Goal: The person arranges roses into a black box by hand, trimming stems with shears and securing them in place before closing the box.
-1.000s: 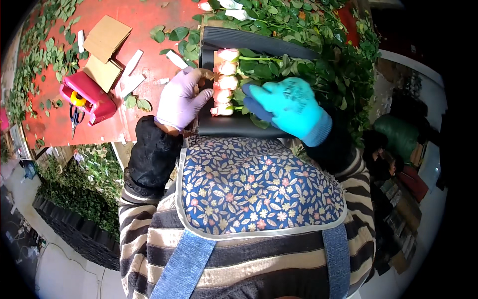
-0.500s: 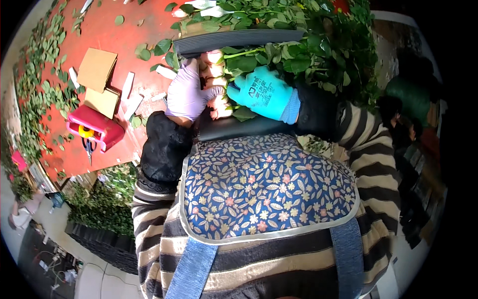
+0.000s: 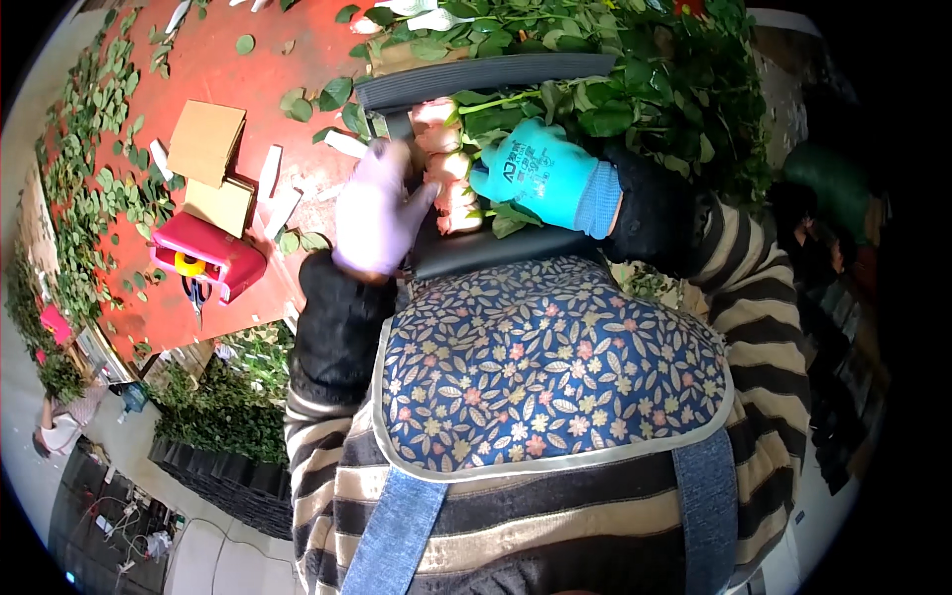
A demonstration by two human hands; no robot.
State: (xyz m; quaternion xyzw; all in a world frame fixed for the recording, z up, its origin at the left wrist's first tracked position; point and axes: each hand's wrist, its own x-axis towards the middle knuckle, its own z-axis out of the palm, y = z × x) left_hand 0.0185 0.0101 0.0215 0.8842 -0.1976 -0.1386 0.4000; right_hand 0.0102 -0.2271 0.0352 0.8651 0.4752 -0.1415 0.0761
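Several pale pink roses lie in a row, heads to the left, in a black trough whose ribbed far edge is curved. My left hand, in a lilac glove, is just left of the rose heads. Its thumb stands apart from the slightly blurred fingers, and nothing is in it. My right hand, in a turquoise coated glove, is closed over the stems just behind the heads. Its fingertips are partly hidden. Green leaves stick out below this hand.
Leafy stems are heaped at the far right. On the red table at left lie cardboard pieces, white strips and loose leaves. A pink container holds dark scissors and a yellow ring-shaped item.
My left hand has let go of the rose heads and drawn back slightly to the left, its thumb spreading. My right hand stays at the stems. The whole view has shifted a little.
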